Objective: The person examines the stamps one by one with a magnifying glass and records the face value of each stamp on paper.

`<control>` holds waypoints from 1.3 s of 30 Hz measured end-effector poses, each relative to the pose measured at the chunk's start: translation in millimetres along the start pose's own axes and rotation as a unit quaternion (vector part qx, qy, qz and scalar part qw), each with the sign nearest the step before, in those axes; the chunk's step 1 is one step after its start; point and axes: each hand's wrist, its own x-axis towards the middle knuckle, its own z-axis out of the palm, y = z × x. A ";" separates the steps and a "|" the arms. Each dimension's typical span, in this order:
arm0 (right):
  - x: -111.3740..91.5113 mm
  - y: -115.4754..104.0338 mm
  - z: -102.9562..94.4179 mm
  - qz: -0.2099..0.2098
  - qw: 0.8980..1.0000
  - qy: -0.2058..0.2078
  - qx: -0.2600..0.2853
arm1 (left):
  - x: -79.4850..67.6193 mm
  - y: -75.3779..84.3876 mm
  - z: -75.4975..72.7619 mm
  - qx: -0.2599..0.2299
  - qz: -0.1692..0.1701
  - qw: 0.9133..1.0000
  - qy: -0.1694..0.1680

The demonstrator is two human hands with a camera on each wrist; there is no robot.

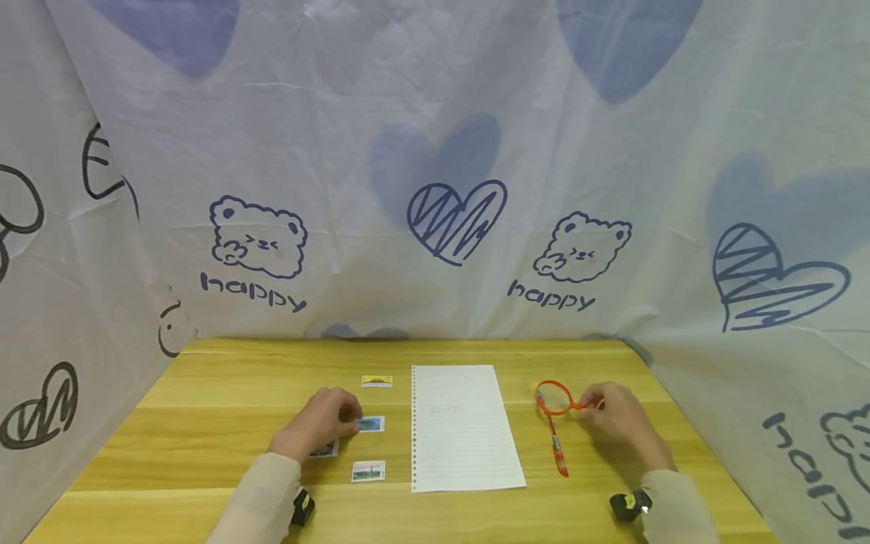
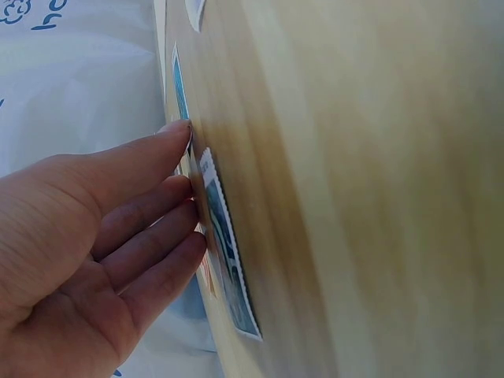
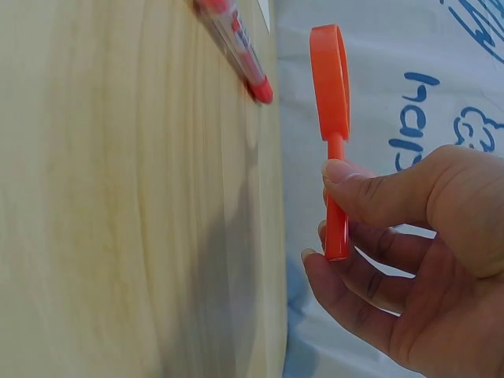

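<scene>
My left hand (image 1: 325,423) has its thumb and index finger at the left edge of a blue postage stamp (image 1: 371,424), pinching it close over the table. In the left wrist view that blue stamp (image 2: 179,83) extends past the thumb tip. A dark green stamp (image 2: 228,248) lies beneath the other fingers, partly covered in the head view. With thumb and fingers, my right hand (image 1: 615,412) grips the handle of an orange-red magnifying glass (image 3: 337,193), raised off the table in the right wrist view. Its round lens (image 1: 554,398) overlaps a red pen (image 1: 559,456) in the head view.
A sheet of lined paper (image 1: 465,431) with punched holes lies between the hands, bearing faint writing. One yellow stamp (image 1: 377,381) is farther back; a green landscape stamp (image 1: 368,471) is nearer. Behind the wooden table (image 1: 272,363) hangs a printed white curtain (image 1: 353,249).
</scene>
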 end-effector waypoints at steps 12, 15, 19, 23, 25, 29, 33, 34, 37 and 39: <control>-8.2 25.7 -11.6 0.021 1.000 0.006 -0.010 | 1.7 -1.1 1.2 0.002 -0.005 1.000 0.003; -11.2 30.3 -14.9 0.034 0.999 0.006 -0.012 | 1.5 -1.5 1.4 0.001 -0.006 1.000 0.003; -14.2 38.4 -18.2 0.041 0.999 0.004 -0.015 | 1.4 -2.3 2.0 0.000 -0.004 1.000 0.003; -17.3 47.6 -19.9 0.043 0.999 0.006 -0.018 | 0.9 -2.2 2.0 -0.003 -0.005 1.000 0.004; -18.9 51.8 -20.4 0.045 0.999 0.008 -0.016 | 0.6 -1.8 2.0 -0.003 -0.006 1.000 0.003; -21.1 59.9 -21.1 0.051 0.999 0.006 -0.014 | 1.0 -1.7 2.5 -0.002 -0.007 1.000 0.001; -22.0 65.8 -21.5 0.059 0.998 0.001 -0.010 | 1.5 -1.6 1.9 -0.001 -0.002 1.000 0.004; -22.2 66.6 -21.5 0.059 0.998 0.001 -0.010 | 1.4 -1.5 1.6 -0.001 -0.002 1.000 0.004; -22.9 68.1 -21.1 0.058 0.998 0.002 -0.014 | 0.9 -0.9 1.0 -0.001 -0.002 1.000 0.004; -23.3 68.8 -20.6 0.055 0.998 0.003 -0.023 | 0.6 -0.8 1.0 -0.002 -0.004 1.000 0.003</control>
